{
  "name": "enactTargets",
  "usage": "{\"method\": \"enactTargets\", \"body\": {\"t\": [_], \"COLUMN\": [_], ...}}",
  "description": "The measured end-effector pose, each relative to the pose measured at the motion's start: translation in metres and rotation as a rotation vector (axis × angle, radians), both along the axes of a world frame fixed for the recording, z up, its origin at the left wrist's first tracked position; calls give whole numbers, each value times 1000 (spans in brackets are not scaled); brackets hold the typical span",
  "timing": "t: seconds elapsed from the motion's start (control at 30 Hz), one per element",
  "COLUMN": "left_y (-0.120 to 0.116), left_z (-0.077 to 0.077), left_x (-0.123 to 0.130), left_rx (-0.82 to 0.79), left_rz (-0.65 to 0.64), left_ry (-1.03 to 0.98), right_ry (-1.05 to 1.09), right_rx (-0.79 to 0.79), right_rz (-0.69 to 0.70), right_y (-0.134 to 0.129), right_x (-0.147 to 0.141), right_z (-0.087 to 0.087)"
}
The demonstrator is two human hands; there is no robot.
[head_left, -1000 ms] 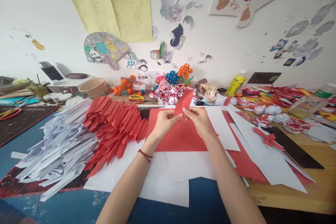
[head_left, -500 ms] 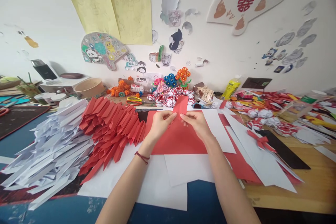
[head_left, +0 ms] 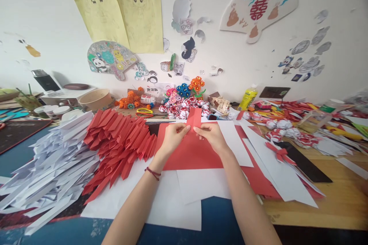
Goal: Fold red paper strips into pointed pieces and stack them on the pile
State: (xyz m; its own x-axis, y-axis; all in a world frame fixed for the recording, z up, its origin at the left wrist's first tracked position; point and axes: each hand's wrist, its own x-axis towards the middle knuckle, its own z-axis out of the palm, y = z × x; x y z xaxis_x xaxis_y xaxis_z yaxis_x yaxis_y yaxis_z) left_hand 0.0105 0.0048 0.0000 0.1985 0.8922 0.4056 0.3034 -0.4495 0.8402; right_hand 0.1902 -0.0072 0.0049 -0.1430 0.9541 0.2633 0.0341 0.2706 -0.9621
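A strip of red paper stands up between my two hands, just above a flat red sheet. My left hand pinches its left edge between thumb and fingers. On the other edge, my right hand grips the same strip, fingers curled in behind it. White sheets lie partly under the red one. To the left is a heap of folded red paper strips, beside a larger heap of folded white paper strips.
Red-and-white paper balls sit behind my hands, near yellow-handled scissors. A yellow bottle stands by the wall. On the right are a red paper bow, a black flat piece and a clear plastic container.
The view has shifted slightly, so everything sits a little further left and the wall lower. Both hands keep hold of the red strip, their grip nearly the same.
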Motion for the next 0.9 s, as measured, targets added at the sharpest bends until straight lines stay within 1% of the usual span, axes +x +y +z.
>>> {"method": "enactTargets", "body": {"t": [0.07,0.13,0.2,0.27,0.3,0.37,0.47,0.57,0.63,0.77,0.9], "left_y": [-4,-10,-16,-19,-19,-19,-16,-15,-14,-11,-5], "left_z": [5,11,17,20,21,21,22,26,28,25,18], "left_x": [0,-1,-3,-5,-6,-9,-10,-11,-11,-12,-9], "left_rx": [81,235,435,619,695,811,919,957,932,798,646], "left_rz": [40,107,151,164,164,169,145,72,38,55,90], "left_ry": [56,190,419,655,738,824,883,934,928,838,644], "right_ry": [24,63,102,115,111,93,66,41,20,-34,-50], "right_rx": [-7,-28,-46,-51,-49,-34,-3,0,1,29,50], "right_rz": [-15,-24,-23,-7,-2,-1,1,20,19,14,13], "right_y": [1,2,4,5,6,6,6,6,6,5,2], "right_x": [0,1,2,4,5,6,9,10,11,8,4], "right_z": [-1,-3,-3,-3,-3,-3,-3,-4,-4,-5,-5]}}
